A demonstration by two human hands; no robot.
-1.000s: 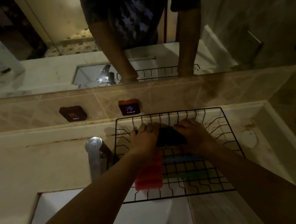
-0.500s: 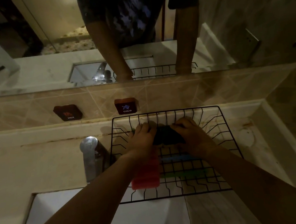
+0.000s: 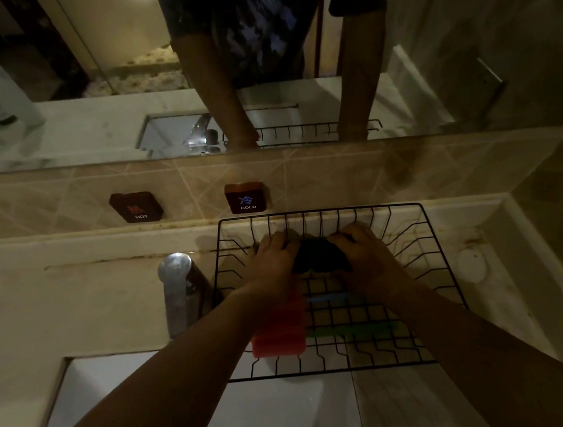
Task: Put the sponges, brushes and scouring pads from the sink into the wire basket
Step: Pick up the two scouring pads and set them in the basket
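A black wire basket (image 3: 407, 208) stands on the counter behind the sink, its front hanging over the basin. Both hands reach into its far half. My left hand (image 3: 271, 262) and my right hand (image 3: 363, 257) hold a dark scouring pad (image 3: 318, 258) between them, low over the basket floor. A red ridged sponge (image 3: 278, 334) lies at the basket's front left, partly under my left forearm. A blue-handled brush (image 3: 329, 299) and a green-handled one (image 3: 353, 329) lie across the basket floor, dim and partly hidden by my right arm.
A chrome tap (image 3: 177, 285) stands just left of the basket. The white sink basin (image 3: 117, 384) lies below it. HOT (image 3: 136, 206) and COLD (image 3: 247, 197) plates sit on the tiled backsplash under a mirror. A round white disc (image 3: 471, 265) lies right of the basket.
Both hands have stayed on the dark pad at the same place in the basket. Only the camera has shifted slightly.
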